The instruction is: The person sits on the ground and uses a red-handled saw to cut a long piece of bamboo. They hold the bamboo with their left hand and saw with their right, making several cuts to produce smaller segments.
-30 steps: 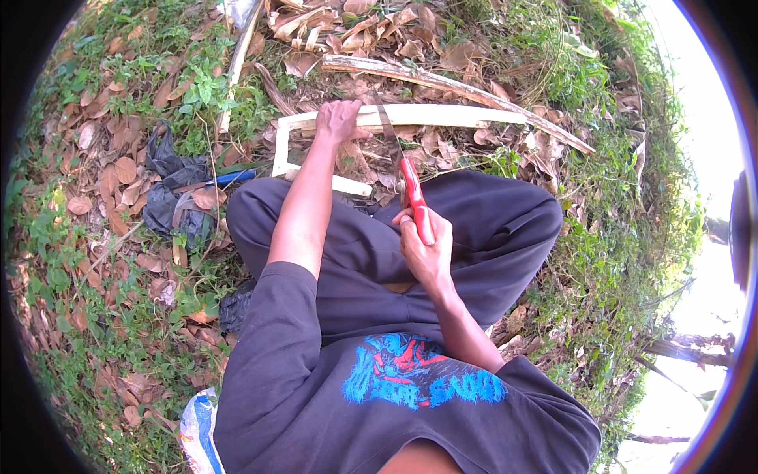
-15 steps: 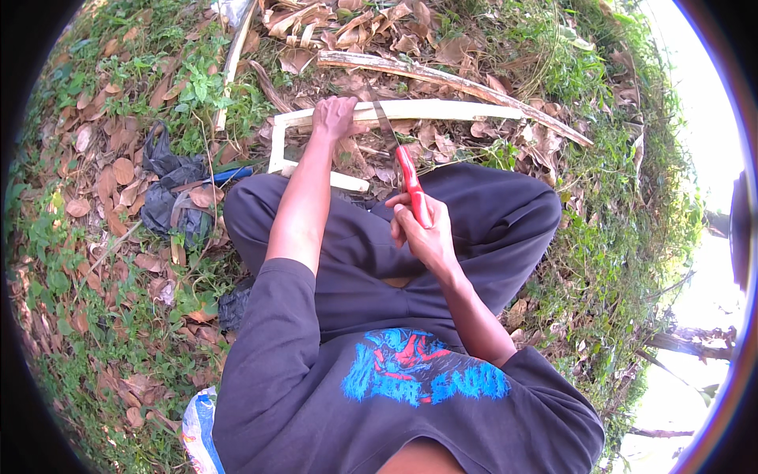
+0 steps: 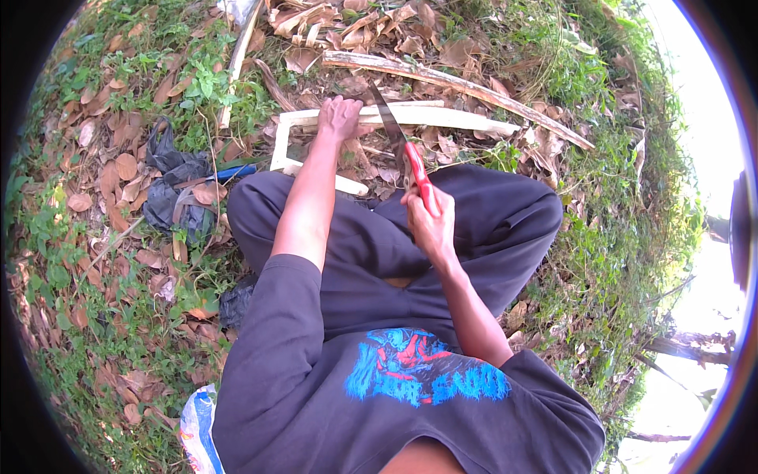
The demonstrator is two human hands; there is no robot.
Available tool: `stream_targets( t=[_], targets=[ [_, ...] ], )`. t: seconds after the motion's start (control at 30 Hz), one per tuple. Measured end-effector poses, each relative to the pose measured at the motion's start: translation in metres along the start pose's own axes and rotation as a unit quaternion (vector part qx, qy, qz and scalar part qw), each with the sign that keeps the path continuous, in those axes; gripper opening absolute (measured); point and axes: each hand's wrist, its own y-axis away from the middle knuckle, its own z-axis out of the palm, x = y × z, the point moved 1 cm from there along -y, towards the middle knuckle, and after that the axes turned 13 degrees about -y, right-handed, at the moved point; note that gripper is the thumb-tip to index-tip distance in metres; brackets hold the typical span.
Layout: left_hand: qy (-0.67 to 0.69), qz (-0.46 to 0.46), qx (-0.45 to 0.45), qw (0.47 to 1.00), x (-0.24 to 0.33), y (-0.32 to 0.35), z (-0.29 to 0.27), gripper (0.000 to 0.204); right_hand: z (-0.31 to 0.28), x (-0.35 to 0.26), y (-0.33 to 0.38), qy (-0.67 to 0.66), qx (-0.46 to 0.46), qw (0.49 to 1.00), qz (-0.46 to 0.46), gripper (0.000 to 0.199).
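Observation:
My left hand (image 3: 340, 118) is closed around the pale wooden frame (image 3: 282, 142) at its upper bar, a little right of the corner. From that hand a long pale wooden strip (image 3: 462, 119) runs out to the right, with a shorter strip (image 3: 422, 104) showing just behind it. My right hand (image 3: 433, 221) grips the red handle of a hand saw (image 3: 418, 170). Its dark blade points up and away, crossing the strips just right of my left hand. Whether the teeth touch the wood I cannot tell. The frame's lower bar (image 3: 347, 186) ends near my left knee.
Beyond the strips lies a rough, bark-edged piece of wood (image 3: 450, 80). Another pale stick (image 3: 239, 63) rests at the far left. Black plastic bags (image 3: 180, 189) and a blue-handled tool (image 3: 235, 172) lie left of my knee, among dry leaves and green plants.
The saw has turned so that more of its blade's flat side shows, and my right hand has shifted slightly. The long strip and the one behind it now look more apart.

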Motion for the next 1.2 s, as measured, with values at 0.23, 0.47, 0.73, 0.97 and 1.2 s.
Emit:
stream_targets(
  t=[0.23, 0.47, 0.73, 0.97, 1.2],
  targets=[
    [-0.005, -0.016, -0.087, 0.996, 0.007, 0.0, -0.012, 0.067, 0.009, -0.011, 0.002, 0.035, 0.026, 0.999, 0.029, 0.016],
    [0.013, -0.009, -0.018, 1.0, 0.01, 0.001, 0.0, 0.064, 0.024, 0.006, -0.013, 0.065, 0.044, 0.995, -0.067, 0.014],
    [0.01, -0.029, -0.027, 0.999, 0.009, -0.001, 0.003, 0.069, 0.022, -0.014, 0.02, 0.025, 0.019, 1.0, 0.0, 0.012],
    [0.004, -0.027, -0.005, 1.0, 0.006, 0.004, -0.004, 0.065, 0.023, -0.025, 0.038, 0.012, 0.03, 0.999, 0.01, 0.014],
    [0.018, -0.022, -0.029, 0.999, 0.006, 0.003, -0.007, 0.064, 0.023, -0.02, 0.0, 0.084, 0.05, 0.995, -0.034, 0.013]
  ],
)
